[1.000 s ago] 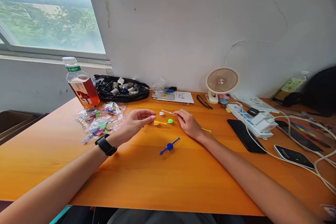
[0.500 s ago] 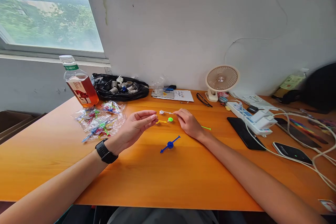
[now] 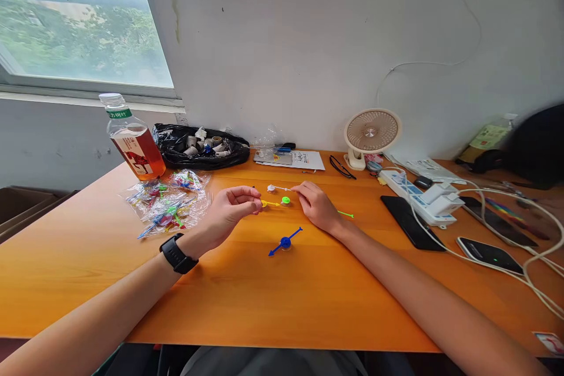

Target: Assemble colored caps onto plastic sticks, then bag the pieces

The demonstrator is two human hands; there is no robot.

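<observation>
Yellow stick (image 3: 270, 204) is resting on the surface (image 3: 264, 296), its end pinched by the left hand (image 3: 229, 212); the right hand (image 3: 315, 205) is pinching a white stick (image 3: 279, 188) nearby. Light fingertip grips are probably serving best.

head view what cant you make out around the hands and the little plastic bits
- Left hand: curled fingers hide whether it grips the yellow stick or just touches it.
- Right hand: fingertips cover the end of the white stick; grip unclear.
- Clear bags: pieces inside too small and glary to tell apart.
- Dark shape at the right edge: blurred and cut off.
</observation>
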